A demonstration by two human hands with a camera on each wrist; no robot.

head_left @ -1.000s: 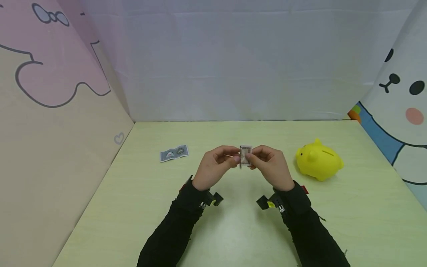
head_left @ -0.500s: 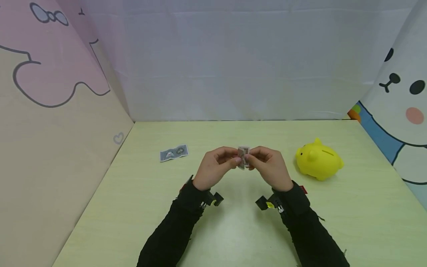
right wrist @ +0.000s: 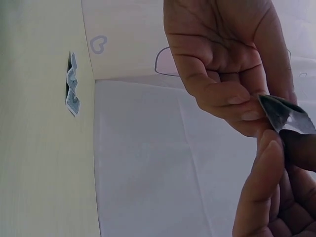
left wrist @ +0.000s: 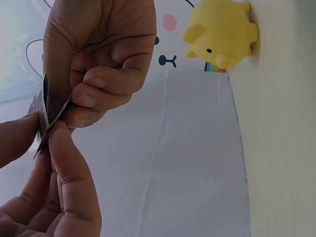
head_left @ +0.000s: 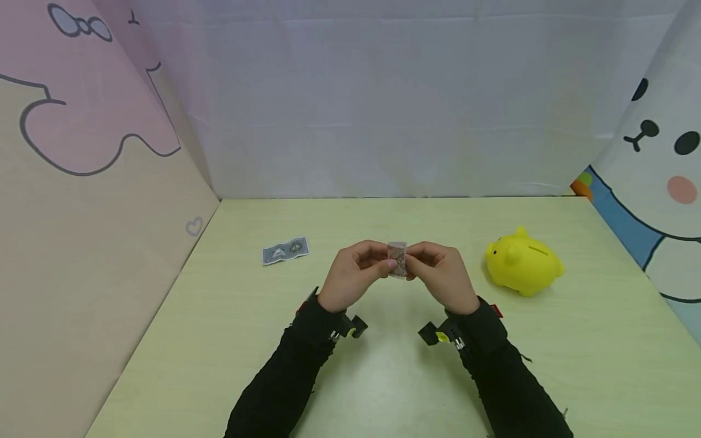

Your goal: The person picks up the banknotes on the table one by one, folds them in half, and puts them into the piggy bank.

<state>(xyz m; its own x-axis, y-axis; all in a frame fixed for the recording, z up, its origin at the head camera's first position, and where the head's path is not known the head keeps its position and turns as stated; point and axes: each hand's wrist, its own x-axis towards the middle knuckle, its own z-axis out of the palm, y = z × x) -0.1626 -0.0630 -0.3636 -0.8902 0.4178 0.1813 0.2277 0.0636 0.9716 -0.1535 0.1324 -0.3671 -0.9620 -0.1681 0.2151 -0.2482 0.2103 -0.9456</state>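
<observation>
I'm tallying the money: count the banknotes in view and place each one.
2. One creased banknote lies on the table, off to the left; a folded banknote is held between the left hand and right hand. Another could be hidden inside the fold.

Coloured yellow on the piggy bank [head_left: 523, 263]; printed grey-brown on the held note [head_left: 398, 252] left of it, pale-bordered blue-grey on the banknote [head_left: 286, 251] farther left.
</observation>
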